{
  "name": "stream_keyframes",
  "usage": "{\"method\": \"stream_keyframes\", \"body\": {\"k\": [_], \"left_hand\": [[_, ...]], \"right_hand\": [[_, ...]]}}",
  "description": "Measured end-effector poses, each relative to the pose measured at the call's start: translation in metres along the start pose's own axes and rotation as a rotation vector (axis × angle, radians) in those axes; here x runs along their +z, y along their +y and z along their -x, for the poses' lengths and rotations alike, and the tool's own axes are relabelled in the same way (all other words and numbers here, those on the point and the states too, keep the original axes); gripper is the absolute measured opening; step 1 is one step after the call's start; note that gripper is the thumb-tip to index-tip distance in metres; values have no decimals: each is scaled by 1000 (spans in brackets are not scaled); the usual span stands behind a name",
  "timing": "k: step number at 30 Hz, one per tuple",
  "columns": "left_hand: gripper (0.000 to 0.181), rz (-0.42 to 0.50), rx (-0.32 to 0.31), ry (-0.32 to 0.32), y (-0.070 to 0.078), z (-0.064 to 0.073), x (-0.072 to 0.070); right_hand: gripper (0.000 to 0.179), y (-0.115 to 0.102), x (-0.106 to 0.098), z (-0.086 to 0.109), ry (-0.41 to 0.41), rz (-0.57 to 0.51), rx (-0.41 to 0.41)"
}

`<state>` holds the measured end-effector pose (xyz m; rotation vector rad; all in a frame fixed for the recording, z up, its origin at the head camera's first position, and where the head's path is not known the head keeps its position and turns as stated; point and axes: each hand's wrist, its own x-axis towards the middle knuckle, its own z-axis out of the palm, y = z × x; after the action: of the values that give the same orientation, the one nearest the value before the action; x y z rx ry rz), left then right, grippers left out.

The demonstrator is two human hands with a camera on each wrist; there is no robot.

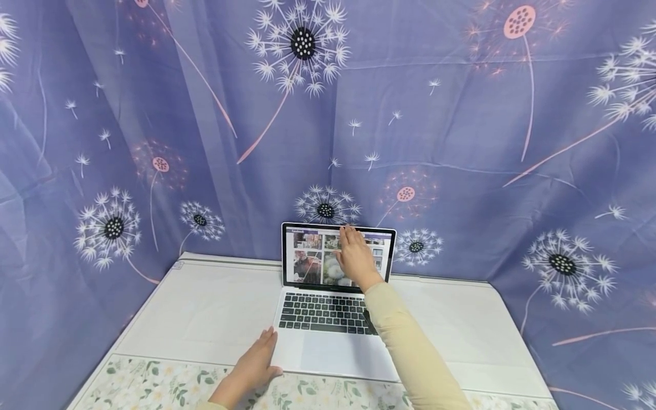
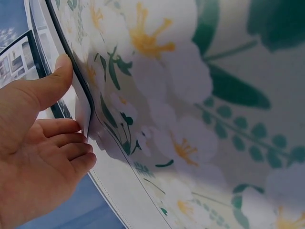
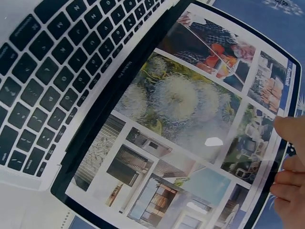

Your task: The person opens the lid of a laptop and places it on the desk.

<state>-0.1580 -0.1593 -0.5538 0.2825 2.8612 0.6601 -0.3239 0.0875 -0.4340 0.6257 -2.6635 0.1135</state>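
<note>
A silver laptop (image 1: pixel 328 356) stands unfolded on the table, its screen (image 1: pixel 307 267) lit with a grid of pictures. At its front left corner, my left hand (image 1: pixel 256 356) holds the base, fingers along the left side and thumb at the front edge. The left wrist view shows that thumb (image 2: pixel 62 71) and the bent fingers (image 2: pixel 71 148) around the corner. My right hand (image 1: pixel 356 256) reaches across the keyboard (image 3: pixel 43 81) to the top of the screen, its fingers nearly straight. In the right wrist view its thumb and fingertips (image 3: pixel 283 186) meet the upper edge.
A white table (image 1: pixel 220 307) carries the laptop, with a flower-patterned cloth (image 1: pixel 169 381) along the front. Behind and on both sides hangs a blue-purple curtain (image 1: pixel 410 131) with dandelion prints, close behind the screen. The right sleeve (image 1: pixel 410 347) covers part of the keyboard's right side.
</note>
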Motion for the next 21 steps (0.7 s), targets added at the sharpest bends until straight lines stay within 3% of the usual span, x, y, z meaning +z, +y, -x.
{"method": "stream_keyframes", "body": {"k": [7,12,21], "left_hand": [[85,6,-3,-1,1,1,-1],[85,-1,-15,-13,1,-2,0],[86,-7,-17,-4,1,-3,1]], "right_hand": [[69,2,-3,-10,-165,-49,50],[69,6,-3,-11,-212,-30,54],[67,14,-15,-1,-251,-15,-15]]}}
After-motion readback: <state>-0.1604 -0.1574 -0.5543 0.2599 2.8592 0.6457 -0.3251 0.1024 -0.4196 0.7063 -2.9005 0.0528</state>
